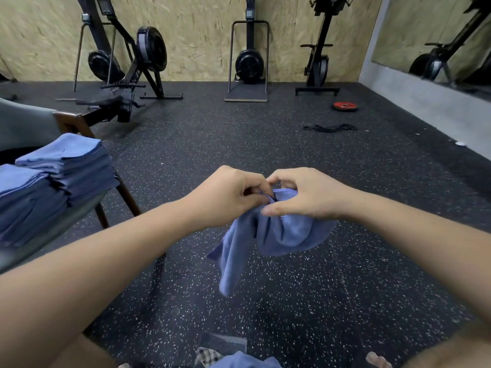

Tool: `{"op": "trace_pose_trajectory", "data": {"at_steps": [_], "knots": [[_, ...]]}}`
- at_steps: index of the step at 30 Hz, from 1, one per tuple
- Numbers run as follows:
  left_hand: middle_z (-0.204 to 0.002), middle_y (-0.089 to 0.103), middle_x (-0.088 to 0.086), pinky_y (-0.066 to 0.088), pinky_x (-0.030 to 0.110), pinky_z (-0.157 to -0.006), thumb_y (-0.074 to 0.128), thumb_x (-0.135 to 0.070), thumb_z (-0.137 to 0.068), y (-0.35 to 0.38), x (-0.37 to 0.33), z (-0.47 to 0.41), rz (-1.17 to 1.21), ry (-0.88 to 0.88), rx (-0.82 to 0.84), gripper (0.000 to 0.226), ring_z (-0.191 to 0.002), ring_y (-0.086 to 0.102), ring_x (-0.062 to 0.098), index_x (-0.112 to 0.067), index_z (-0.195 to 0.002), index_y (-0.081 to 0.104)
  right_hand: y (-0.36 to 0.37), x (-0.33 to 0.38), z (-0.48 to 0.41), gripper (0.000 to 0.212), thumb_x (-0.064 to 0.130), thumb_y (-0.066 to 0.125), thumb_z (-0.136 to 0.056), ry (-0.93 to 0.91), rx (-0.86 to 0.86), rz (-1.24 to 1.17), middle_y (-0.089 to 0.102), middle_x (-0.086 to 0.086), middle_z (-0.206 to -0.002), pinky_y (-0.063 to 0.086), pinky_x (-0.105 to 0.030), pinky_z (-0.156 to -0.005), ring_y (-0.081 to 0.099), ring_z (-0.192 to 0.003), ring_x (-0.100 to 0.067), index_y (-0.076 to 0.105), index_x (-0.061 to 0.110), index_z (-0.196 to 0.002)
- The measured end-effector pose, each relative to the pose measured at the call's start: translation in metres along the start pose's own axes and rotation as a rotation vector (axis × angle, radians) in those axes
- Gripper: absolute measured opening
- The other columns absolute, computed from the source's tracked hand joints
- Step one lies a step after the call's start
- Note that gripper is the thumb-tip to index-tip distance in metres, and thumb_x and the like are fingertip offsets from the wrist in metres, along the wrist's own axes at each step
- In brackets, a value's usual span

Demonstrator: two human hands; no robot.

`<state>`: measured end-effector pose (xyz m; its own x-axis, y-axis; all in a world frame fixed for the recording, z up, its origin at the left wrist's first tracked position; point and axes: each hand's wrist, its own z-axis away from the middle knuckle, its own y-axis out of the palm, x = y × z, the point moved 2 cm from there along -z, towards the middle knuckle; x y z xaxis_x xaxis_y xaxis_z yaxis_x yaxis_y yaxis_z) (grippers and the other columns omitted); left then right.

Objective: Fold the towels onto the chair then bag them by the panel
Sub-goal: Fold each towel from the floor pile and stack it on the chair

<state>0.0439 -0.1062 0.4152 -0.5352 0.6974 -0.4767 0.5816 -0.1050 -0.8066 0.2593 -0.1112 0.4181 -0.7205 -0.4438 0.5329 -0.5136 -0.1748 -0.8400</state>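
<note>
A crumpled blue towel (268, 235) hangs in front of me above the speckled floor. My left hand (228, 195) pinches its top edge with curled fingers. Close beside it, my right hand (308, 192) grips the same bunched edge. Two stacks of folded blue towels (61, 171) lie on the seat of a wooden-legged chair (79, 126) at the left. More blue cloth (244, 361) shows at the bottom edge of the view.
Rowing and ski machines (249, 62) stand along the chipboard back wall. A red weight plate (344, 105) and a black band (329, 128) lie on the floor at the right. A mirror (438, 35) runs along the right wall.
</note>
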Motion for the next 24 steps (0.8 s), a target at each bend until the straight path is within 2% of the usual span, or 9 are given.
{"op": "trace_pose_trajectory", "data": {"at_steps": [2, 4, 6, 12, 18, 20, 24], "knots": [[-0.067, 0.066, -0.019, 0.036, 0.013, -0.058, 0.080, -0.021, -0.095, 0.001, -0.003, 0.001, 0.001, 0.004, 0.005, 0.007, -0.057, 0.050, 0.001, -0.026, -0.099, 0.082, 0.003, -0.002, -0.001, 0.022, 0.053, 0.082, -0.085, 0.000, 0.036, -0.009, 0.068, 0.009, -0.076, 0.048, -0.040, -0.073, 0.055, -0.072, -0.004, 0.071, 0.035, -0.092], [-0.069, 0.068, -0.014, 0.038, 0.015, -0.058, 0.081, -0.023, -0.095, 0.001, -0.002, 0.003, -0.003, 0.005, 0.004, 0.006, -0.058, 0.050, 0.003, -0.026, -0.100, 0.081, 0.004, -0.002, -0.001, 0.020, 0.041, 0.080, -0.088, -0.008, 0.058, -0.017, 0.063, 0.004, -0.071, 0.044, -0.039, -0.068, 0.047, -0.069, -0.006, 0.067, 0.027, -0.082], [-0.070, 0.068, -0.011, 0.040, 0.018, -0.058, 0.082, -0.023, -0.095, 0.002, -0.002, 0.003, -0.011, 0.006, -0.001, 0.006, -0.059, 0.050, 0.004, -0.027, -0.098, 0.078, 0.003, -0.001, -0.001, 0.020, 0.034, 0.079, -0.089, -0.023, 0.066, -0.023, 0.059, 0.006, -0.068, 0.041, -0.038, -0.066, 0.045, -0.066, -0.005, 0.065, 0.024, -0.078], [-0.073, 0.070, -0.013, 0.040, 0.015, -0.061, 0.085, -0.025, -0.090, 0.000, 0.003, 0.002, 0.014, -0.036, 0.076, 0.010, -0.060, 0.054, 0.000, -0.027, -0.090, 0.075, -0.016, 0.003, 0.003, 0.015, 0.024, 0.079, -0.092, -0.071, 0.005, -0.016, 0.069, 0.001, -0.076, 0.047, -0.038, -0.072, 0.053, -0.071, -0.004, 0.070, 0.022, -0.081], [-0.063, 0.062, -0.019, 0.035, 0.013, -0.057, 0.085, -0.028, -0.091, -0.006, 0.012, 0.001, 0.008, -0.081, 0.071, 0.014, -0.056, 0.048, -0.001, -0.024, -0.083, 0.075, -0.039, -0.001, 0.005, 0.011, 0.019, 0.078, -0.091, -0.083, -0.084, 0.038, 0.072, 0.003, -0.078, 0.048, -0.035, -0.077, 0.059, -0.073, -0.008, 0.070, 0.022, -0.083], [-0.061, 0.061, -0.019, 0.034, 0.012, -0.057, 0.085, -0.030, -0.091, -0.010, 0.019, 0.001, -0.024, -0.112, 0.067, 0.014, -0.056, 0.049, -0.001, -0.022, -0.083, 0.076, -0.048, -0.009, 0.005, 0.011, 0.020, 0.078, -0.091, -0.065, -0.121, 0.056, 0.073, 0.004, -0.079, 0.048, -0.035, -0.079, 0.064, -0.075, -0.014, 0.071, 0.023, -0.083], [-0.071, 0.071, -0.016, 0.040, 0.013, -0.061, 0.084, -0.036, -0.092, -0.020, 0.036, 0.001, -0.094, -0.178, 0.034, 0.013, -0.063, 0.059, -0.002, -0.026, -0.085, 0.079, -0.058, -0.035, 0.004, 0.012, 0.023, 0.079, -0.091, 0.001, -0.178, 0.089, 0.074, 0.005, -0.079, 0.050, -0.039, -0.079, 0.067, -0.081, -0.019, 0.071, 0.025, -0.082]]}}
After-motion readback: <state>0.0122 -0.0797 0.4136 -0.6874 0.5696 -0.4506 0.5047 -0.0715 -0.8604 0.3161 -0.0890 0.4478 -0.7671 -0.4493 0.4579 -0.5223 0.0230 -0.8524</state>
